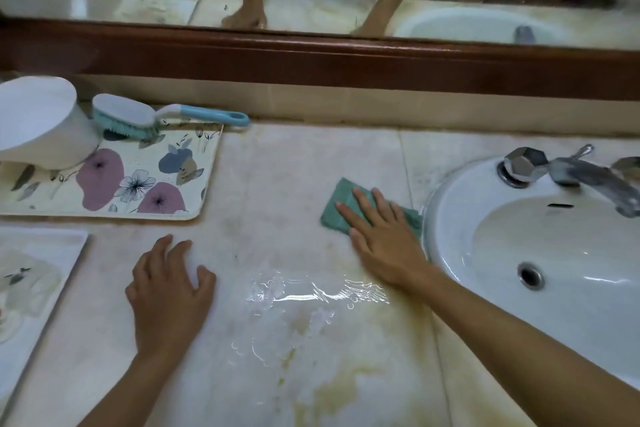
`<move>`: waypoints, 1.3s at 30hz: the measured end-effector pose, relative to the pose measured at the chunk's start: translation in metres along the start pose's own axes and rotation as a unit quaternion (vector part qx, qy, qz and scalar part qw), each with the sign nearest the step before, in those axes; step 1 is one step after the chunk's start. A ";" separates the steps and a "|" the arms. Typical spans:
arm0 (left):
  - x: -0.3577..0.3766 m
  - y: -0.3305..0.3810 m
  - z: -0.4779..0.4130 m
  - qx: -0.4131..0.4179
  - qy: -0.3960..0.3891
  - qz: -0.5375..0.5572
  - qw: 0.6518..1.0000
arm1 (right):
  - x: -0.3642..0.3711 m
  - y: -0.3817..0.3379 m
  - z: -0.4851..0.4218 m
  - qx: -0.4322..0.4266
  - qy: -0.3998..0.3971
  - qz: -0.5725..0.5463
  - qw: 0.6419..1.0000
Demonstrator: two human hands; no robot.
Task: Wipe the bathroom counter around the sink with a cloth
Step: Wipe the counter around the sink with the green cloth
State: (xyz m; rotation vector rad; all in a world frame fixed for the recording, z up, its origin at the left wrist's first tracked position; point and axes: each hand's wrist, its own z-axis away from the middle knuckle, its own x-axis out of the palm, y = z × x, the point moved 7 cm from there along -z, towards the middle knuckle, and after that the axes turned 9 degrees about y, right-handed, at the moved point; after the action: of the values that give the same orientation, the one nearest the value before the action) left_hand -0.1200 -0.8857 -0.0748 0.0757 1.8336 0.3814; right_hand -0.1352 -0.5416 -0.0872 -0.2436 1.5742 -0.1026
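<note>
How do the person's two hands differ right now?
The right hand lies flat, fingers straight, on the green cloth; the left hand rests on the bare counter with its fingers slightly bent and nothing under it. The right hand is close to the sink rim; the left hand is farther off, nearer the floral mat. Both are palm down on the counter.

The single head camera looks forward and down, from close above, at the bench [277,184], with the sink [450,218] at its right.
</note>
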 end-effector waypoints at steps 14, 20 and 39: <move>0.000 -0.002 0.001 0.006 0.010 0.006 1.000 | 0.004 -0.027 -0.001 0.084 0.000 -0.024 0.996; 0.000 -0.002 0.001 0.012 0.017 0.008 1.000 | 0.000 -0.017 0.076 -0.037 -0.035 0.002 0.999; 0.006 -0.010 0.004 0.025 0.002 0.052 0.998 | 0.016 -0.086 0.147 -0.086 -0.043 0.051 0.994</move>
State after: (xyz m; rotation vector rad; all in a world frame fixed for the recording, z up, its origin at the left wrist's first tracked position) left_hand -0.1165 -0.8930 -0.0848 0.2063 1.8482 0.4088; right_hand 0.0190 -0.6158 -0.0876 -0.2979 1.5083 0.1212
